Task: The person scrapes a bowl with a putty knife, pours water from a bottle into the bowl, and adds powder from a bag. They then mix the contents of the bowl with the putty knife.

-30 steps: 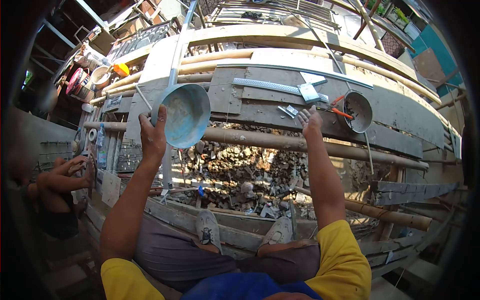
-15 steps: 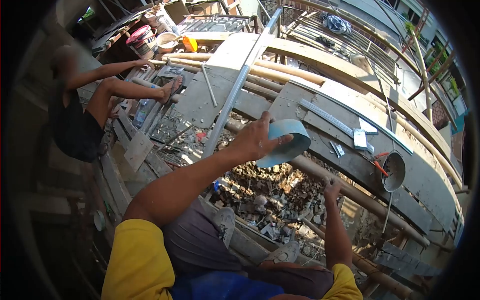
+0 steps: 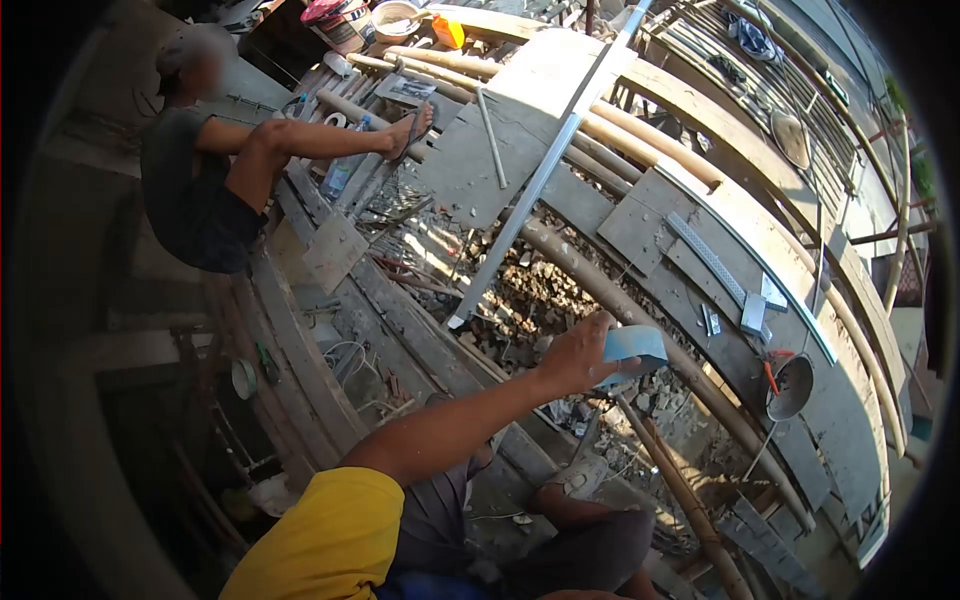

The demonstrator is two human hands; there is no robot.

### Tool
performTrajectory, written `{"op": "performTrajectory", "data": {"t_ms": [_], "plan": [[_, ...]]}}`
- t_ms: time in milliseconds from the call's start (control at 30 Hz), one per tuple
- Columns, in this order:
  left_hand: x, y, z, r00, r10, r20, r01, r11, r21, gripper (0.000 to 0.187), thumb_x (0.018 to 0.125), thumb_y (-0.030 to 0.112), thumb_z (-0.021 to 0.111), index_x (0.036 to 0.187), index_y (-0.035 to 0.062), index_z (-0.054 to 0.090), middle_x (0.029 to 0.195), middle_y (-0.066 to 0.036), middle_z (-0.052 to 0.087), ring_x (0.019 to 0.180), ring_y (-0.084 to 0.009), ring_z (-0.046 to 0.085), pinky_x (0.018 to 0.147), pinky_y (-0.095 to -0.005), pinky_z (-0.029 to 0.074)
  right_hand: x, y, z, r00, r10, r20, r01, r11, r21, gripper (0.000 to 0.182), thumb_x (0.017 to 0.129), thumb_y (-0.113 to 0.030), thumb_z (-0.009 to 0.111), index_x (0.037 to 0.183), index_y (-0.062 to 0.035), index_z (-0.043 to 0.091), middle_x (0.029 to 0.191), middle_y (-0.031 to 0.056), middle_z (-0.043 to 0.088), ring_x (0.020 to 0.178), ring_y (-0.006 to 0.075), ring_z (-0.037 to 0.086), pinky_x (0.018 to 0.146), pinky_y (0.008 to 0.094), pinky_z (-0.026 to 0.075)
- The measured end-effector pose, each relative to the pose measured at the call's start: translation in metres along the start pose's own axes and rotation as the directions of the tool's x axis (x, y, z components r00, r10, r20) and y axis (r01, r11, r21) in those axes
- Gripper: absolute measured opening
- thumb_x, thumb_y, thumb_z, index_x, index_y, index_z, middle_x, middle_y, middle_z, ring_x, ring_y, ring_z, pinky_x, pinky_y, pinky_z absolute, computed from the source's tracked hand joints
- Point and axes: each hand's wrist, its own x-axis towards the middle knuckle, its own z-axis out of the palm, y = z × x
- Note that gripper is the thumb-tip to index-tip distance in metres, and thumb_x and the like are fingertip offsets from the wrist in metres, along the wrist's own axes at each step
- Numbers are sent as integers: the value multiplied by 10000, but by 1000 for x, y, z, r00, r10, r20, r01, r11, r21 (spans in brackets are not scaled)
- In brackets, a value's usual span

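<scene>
My left hand (image 3: 576, 360) is wrapped around one side of a light blue curved band (image 3: 642, 345), which looks like a wide roll or ring. It holds the band above the rubble between the planks. Closest beyond the band is a round wooden pole (image 3: 690, 382). A long silver metal channel (image 3: 545, 160) lies slanting across the boards, up and left of my hand. My right hand is out of view.
A seated person (image 3: 185, 150) on the left stretches a leg toward the boards. A metal bowl (image 3: 790, 388) with orange-handled pliers (image 3: 770, 376) lies at the right. Perforated metal strip (image 3: 705, 258), bottle (image 3: 338, 178) and buckets (image 3: 340, 24) are around.
The view has swung, shifting the surroundings. My left hand, still holding the blue band, now appears lower and further right. My right hand has left the view, and the other person's head now shows.
</scene>
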Motion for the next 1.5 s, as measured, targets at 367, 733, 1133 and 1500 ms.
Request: {"op": "performTrajectory", "data": {"t_ms": [367,733,1133,1500], "plan": [[-176,-11,-76,734,-677,51,663,699,-268,782,830,603,631,1205,-49,416,1084,-317,593,1038,-444,599,870,-466,480,-165,-181,-126,958,285,28,-272,873,405,341,936,-187,605,696,44,532,553,78,466,538,168,430,586,361,427],[-281,13,-131,542,-823,171,839,520,-158,788,868,594,579,1212,-90,393,1107,-345,575,1046,-448,590,896,-465,456,-252,-237,-92,968,206,147,-241,926,291,205,932,-127,572,924,55,664,763,151,663,706,188,597,678,348,462],[-306,36,-153,507,-824,252,837,541,86,840,856,630,564,1249,-88,371,1168,-369,541,1101,-488,550,924,-485,443,-288,-328,-99,955,132,265,-192,957,215,627,868,-282,660,1355,42,433,1317,289,485,1241,424,452,1038,464,371],[-347,70,-115,539,-778,323,772,610,180,818,868,626,551,1220,-89,367,1120,-392,549,1073,-507,556,914,-504,444,-331,-321,-71,860,263,437,-367,915,170,732,883,-329,625,1461,-30,288,1437,272,346,1297,437,397,1060,458,358]]}}
